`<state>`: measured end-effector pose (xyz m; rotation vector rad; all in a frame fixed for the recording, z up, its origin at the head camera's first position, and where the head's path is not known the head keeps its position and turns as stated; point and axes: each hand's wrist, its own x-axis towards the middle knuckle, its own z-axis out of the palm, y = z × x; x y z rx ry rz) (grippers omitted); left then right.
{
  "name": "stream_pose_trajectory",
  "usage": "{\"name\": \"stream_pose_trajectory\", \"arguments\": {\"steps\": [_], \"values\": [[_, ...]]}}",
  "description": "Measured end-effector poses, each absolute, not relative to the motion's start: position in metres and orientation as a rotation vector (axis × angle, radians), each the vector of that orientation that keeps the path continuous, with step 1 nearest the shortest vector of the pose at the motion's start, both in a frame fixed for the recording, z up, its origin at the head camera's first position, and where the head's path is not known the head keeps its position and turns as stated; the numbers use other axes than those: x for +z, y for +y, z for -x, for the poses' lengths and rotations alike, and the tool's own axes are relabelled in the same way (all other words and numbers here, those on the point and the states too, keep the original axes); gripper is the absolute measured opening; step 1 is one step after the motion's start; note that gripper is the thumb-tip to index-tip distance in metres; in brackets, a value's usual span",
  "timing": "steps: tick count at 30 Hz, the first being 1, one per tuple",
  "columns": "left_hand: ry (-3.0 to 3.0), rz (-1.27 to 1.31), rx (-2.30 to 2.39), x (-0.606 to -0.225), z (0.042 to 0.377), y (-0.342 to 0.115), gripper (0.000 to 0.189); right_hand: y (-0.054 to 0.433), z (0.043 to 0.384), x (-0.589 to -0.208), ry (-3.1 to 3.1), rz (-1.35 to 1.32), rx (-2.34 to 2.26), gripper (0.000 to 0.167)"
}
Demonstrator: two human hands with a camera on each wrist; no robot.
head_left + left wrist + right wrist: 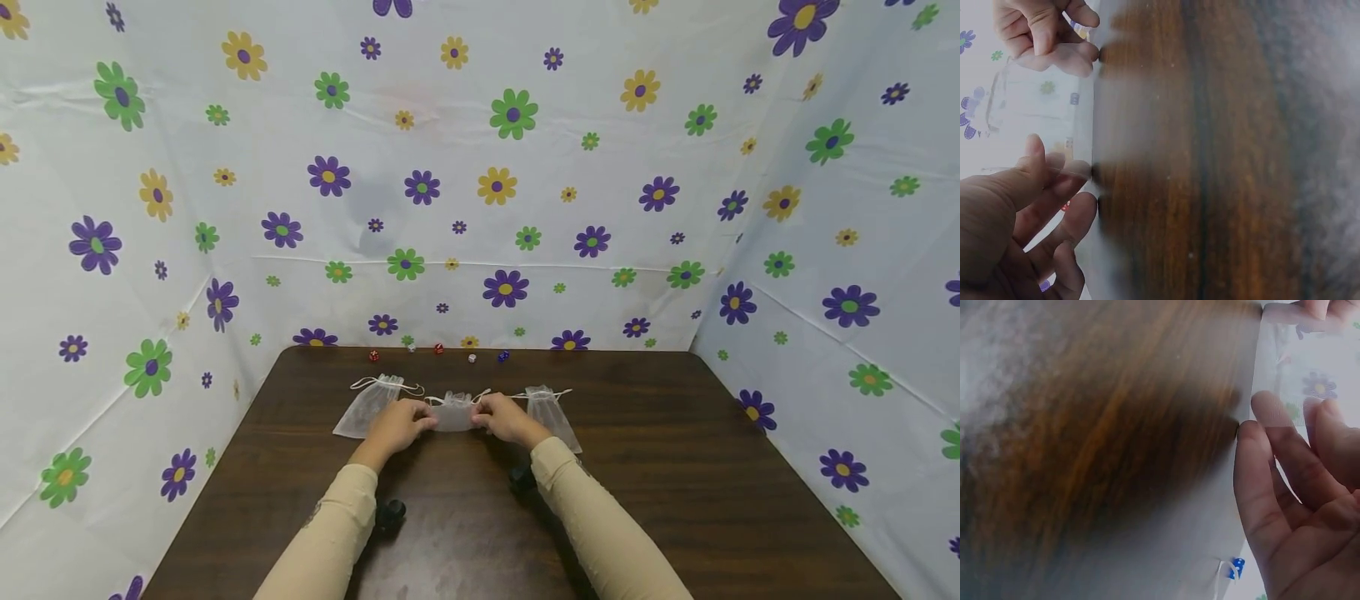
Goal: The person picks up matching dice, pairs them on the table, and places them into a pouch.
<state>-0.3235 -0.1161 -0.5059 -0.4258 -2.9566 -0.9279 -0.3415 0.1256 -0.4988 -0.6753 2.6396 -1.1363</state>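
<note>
In the head view a small sheer white drawstring pouch (453,418) is held up between both hands, close over the dark table. My left hand (397,425) pinches its left side between thumb and fingers, and my right hand (508,418) pinches the right side. Both wrist views show fingertips through the thin fabric (1041,94), with the fingers low at the tabletop. A second sheer pouch (367,408) lies beside the left hand, its white cord spread at the top. Just right of the right hand lies a third pouch (551,417), partly hidden by the wrist.
Along the back edge of the brown wooden table (675,467) sit a red die (373,356), a white die (411,348), another red die (438,348), another white die (472,358) and a blue die (503,356). Flower-printed sheeting (450,225) encloses the back and sides.
</note>
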Motion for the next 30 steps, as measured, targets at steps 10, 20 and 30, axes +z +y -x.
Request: {"name": "stream_pose_trajectory", "arguments": {"steps": [10,20,30], "values": [[-2.989,0.417,-0.939,-0.504,0.318,-0.112,0.018,0.13,0.343,-0.503,2.73,0.725,-1.064,0.012],[-2.975,0.425,-0.977,-0.502,0.317,-0.112,0.015,0.13,0.343,-0.506,2.705,0.647,-1.15,0.014],[-2.883,0.446,-0.956,-0.476,0.321,-0.116,0.016,0.126,0.343,-0.503,2.695,0.601,-1.108,0.015]]}}
